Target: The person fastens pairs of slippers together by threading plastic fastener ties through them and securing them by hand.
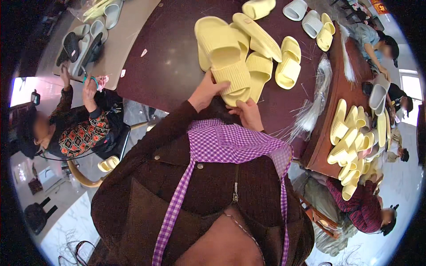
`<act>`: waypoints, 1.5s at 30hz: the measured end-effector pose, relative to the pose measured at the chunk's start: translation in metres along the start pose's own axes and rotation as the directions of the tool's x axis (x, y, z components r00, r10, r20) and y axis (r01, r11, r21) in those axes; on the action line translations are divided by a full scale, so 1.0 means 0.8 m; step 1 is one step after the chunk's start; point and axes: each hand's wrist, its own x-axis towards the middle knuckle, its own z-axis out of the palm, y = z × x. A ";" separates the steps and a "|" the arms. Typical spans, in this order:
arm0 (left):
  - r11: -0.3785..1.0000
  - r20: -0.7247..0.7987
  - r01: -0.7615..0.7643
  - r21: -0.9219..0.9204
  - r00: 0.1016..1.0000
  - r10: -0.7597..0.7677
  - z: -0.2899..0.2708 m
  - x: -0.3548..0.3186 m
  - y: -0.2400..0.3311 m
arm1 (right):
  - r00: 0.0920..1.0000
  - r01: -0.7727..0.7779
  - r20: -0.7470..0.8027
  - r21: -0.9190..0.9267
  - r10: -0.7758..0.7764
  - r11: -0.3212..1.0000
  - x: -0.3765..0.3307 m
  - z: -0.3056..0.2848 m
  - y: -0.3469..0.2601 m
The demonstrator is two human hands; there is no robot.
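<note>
A pale yellow slide slipper [231,76] with a ribbed strap is between my two hands, its open toe toward me and its heel pointing away. My left hand [206,91] grips it at the side of the strap, thumb on top. At the toe end my right hand [248,114] pinches the rim between thumb and fingers. Part of another yellow sole shows beneath its left edge. Close beyond my right hand lie a yellow slipper [258,68] and one tipped on its side [258,37]. A pair of yellow slippers [288,64] sits farther right.
The dark red table [164,57] bears grey slippers [313,23] at the back. Bundles of clear plastic strands [313,106] lie at the right. A brown table [324,146] there holds piled yellow slippers [350,142]. A person at left holds teal-handled scissors [91,80]; other people sit at right.
</note>
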 end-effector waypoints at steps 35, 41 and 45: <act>0.816 0.202 -0.088 0.572 0.979 -0.036 -0.099 -0.027 -0.015 | 0.895 0.261 -0.412 0.171 -0.172 0.950 -0.017 -0.118 -0.001; 0.809 0.198 -0.211 0.549 0.973 0.120 -0.078 -0.014 0.031 | 0.849 0.351 -0.421 -0.002 -0.319 0.936 -0.013 -0.091 -0.064; 0.790 0.143 -0.258 0.556 0.966 0.214 -0.101 -0.012 0.077 | 0.640 0.369 -0.253 -0.727 -0.725 0.579 0.014 -0.216 -0.047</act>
